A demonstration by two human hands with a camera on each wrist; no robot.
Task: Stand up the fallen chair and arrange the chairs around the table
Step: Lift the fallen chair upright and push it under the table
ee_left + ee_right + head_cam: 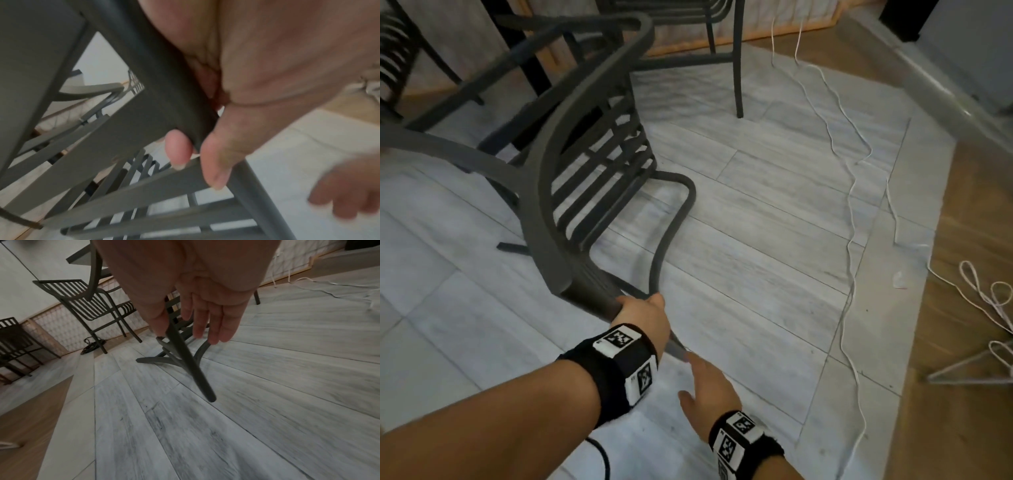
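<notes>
Here, left hand point(643, 313) fingers wrapped round fallen chair point(585, 144) rail, right hand point(709, 394) fingers straight

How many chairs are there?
4. One fallen chair, held by the left hand; one standing beyond it; one standing to its left; one at the far left edge of the right wrist view. More may be hidden.

place: home dining area | cues: dark slatted chairs point(88, 305) round a desk point(86, 259); pale plank floor point(756, 205); loose white cables point(852, 192)
</notes>
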